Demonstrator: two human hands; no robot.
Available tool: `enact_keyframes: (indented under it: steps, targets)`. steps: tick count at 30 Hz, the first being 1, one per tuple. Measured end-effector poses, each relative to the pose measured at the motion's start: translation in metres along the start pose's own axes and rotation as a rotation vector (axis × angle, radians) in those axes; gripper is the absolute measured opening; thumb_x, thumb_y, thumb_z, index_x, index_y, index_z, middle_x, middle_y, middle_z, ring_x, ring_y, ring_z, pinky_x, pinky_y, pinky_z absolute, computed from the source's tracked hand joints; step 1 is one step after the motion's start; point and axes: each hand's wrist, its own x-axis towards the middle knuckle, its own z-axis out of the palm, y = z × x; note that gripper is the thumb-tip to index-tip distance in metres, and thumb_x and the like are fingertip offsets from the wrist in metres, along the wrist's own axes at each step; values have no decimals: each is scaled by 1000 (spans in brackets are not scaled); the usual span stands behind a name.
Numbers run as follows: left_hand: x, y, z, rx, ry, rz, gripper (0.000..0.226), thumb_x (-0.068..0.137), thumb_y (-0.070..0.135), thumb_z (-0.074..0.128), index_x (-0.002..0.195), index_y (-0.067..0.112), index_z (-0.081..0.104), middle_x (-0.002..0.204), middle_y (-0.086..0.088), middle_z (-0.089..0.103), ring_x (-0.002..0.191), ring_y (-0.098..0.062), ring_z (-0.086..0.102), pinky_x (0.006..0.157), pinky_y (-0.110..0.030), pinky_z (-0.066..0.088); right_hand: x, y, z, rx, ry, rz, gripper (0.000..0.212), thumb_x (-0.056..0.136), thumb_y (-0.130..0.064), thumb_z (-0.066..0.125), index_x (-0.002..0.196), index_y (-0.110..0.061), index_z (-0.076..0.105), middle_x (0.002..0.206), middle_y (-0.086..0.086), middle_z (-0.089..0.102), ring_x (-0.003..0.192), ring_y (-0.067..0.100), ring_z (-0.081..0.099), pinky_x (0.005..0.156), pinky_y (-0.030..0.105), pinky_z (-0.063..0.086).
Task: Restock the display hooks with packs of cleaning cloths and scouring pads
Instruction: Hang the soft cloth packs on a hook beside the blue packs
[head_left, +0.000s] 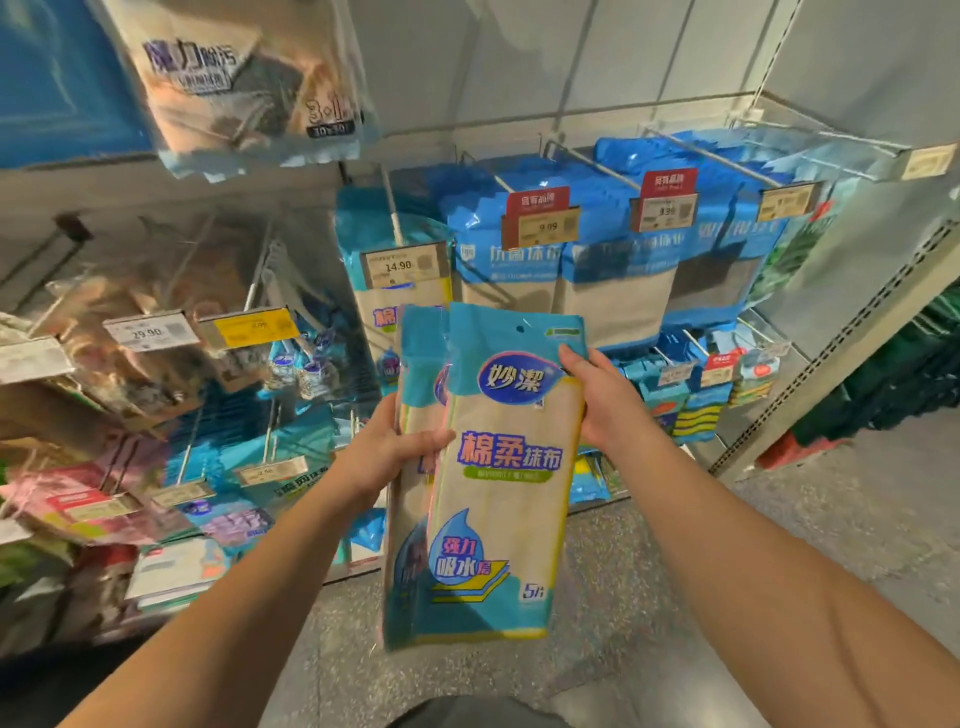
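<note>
1. Blue-and-cream packs of cleaning cloths (498, 467) are held upright in front of the display hooks (587, 161), above the speckled floor (649, 597).
2. The front pack's left edge is pinched by the left hand (387, 452), thumb laid across its face; a second pack is pressed just behind it.
3. The upper right edge is clasped by the right hand (605, 402), fingers hidden behind the pack.
4. Blue hanging packs (613, 260) are seen on the hooks beyond, behind price tags (405, 265) reading 14.90 and 9.99.
</note>
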Motion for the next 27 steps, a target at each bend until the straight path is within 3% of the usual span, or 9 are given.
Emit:
enact_keyframes:
  steps: [4,7,10,12,16,18,22,25,27]
  targets:
    - [-10,-1,-11,90,141,-58,73,72,26,89,133,21,48,117,-6,74,104,-27,73,90,-49,59,23,-17,-10,-38,-38,-45,10,96,-16,63,106,-16,65,88,4,77,72,20,74,57,36,60]
    - [-17,-4,-30,245,201,-91,74,62,43,89,125,25,55,111,-6,75,99,-28,74,89,-53,58,37,-32,-20,-120,-85,-76,11,97,-16,60,106,-16,67,96,8,76,80,23,73,68,42,62]
    - [-25,-4,-43,398,220,-103,60,63,39,86,116,26,59,103,-2,76,91,-20,74,84,-47,60,50,-45,-28,-200,-104,-82,25,96,-20,62,120,-12,64,115,16,72,100,34,69,86,55,57]
    - [-30,1,-44,552,218,-110,45,72,33,84,109,28,59,97,4,75,82,-10,72,79,-38,59,56,-52,-30,-249,-125,-96,26,97,-20,61,122,-13,63,115,16,71,99,34,69,84,54,58]
    - [-33,13,-42,870,107,-105,34,76,33,82,98,33,56,88,12,67,72,5,60,71,-22,51,64,-59,-19,-364,-192,-131,11,97,-14,61,106,-17,65,96,5,77,80,21,74,72,40,62]
    - [-30,22,-37,953,40,-64,35,77,26,83,98,36,57,87,15,65,74,9,59,68,-13,46,71,-58,-9,-414,-216,-134,11,94,-14,64,104,-18,67,97,5,77,83,25,74,78,44,60]
    - [-10,37,-34,1247,-28,68,39,76,32,83,102,18,58,93,0,64,83,-21,58,75,-38,48,81,-56,19,-504,-278,-138,12,92,-15,68,104,-16,70,96,5,77,81,26,74,74,44,61]
    - [8,48,-37,1368,-61,119,41,79,36,80,104,16,56,100,-1,60,87,-24,57,74,-38,47,89,-54,43,-620,-294,-121,19,92,-22,70,110,-16,70,98,4,77,82,24,75,74,42,62]
    - [20,57,-41,1366,-76,139,43,81,35,79,114,19,57,120,3,52,95,-22,60,79,-37,50,99,-52,56,-674,-288,-123,18,90,-28,72,106,-21,71,100,0,77,89,23,75,84,46,60]
